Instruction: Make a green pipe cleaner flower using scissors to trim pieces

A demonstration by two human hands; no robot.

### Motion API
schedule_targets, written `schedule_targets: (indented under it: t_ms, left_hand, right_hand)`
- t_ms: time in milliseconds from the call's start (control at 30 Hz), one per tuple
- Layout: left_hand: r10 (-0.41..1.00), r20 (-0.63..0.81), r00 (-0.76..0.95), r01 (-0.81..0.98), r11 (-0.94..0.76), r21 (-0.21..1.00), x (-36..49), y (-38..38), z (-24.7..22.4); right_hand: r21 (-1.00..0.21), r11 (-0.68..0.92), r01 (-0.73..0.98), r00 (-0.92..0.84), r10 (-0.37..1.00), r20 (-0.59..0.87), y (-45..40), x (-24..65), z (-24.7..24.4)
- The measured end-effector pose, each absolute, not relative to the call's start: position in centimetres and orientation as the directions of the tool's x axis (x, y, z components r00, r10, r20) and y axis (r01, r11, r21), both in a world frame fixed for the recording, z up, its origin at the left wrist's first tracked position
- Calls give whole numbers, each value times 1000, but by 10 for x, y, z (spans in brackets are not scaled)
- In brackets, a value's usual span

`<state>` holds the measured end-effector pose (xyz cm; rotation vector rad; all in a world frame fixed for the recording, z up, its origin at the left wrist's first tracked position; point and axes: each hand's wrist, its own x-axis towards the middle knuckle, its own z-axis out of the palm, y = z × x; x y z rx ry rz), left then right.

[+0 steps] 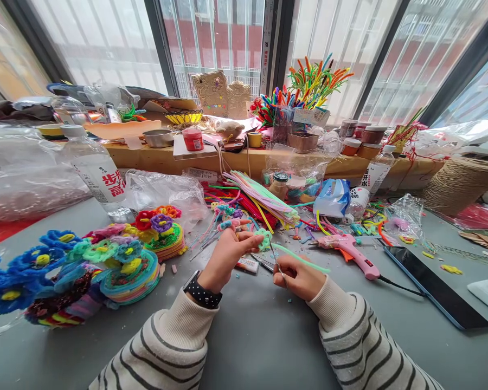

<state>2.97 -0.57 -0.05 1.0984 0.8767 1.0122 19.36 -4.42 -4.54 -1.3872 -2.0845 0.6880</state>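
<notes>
Green chenille (264, 239) — one piece; scissors (275, 257) — one; two hands (230, 253) (300, 277) hold them.

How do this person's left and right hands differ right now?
The left hand pinches a looped green fuzzy stem, while the right hand holds scissors.
A dark dotted band circles the left hand's wrist; no band shows at the right hand's.
Both hands emerge from striped sleeves.

In front of the wooden ledge (146, 158) lies the grey bench (254, 346), and behind the ledge rise broad windows (109, 38) in dark frames (282, 43), bright with pale daylight, upright bars (214, 32) and a reddish building (195, 33) showing beyond.
</notes>
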Motion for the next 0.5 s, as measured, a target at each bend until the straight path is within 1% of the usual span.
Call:
schedule_targets:
  t_ms: [100, 167, 333, 500]
  left_hand:
    - [959, -43, 279, -200, 102, 974, 30, -6, 0]
    - [964, -34, 264, -199, 89, 976, 30, -7, 1]
    - [969, -41, 244, -203, 92, 975, 31, -7, 2]
    - [964, -71, 257, -295, 149, 944, 31, -8, 0]
  right_hand:
    - [-675, 300, 674, -321, 942, 98, -44, 193, -43]
    - [-661, 292, 691, -308, 947, 97, -43, 192, -41]
    - [-675, 314, 667, -271, 947, 172, -41, 190, -40]
    - [-701, 383, 601, -272, 923, 271, -39, 192, -40]
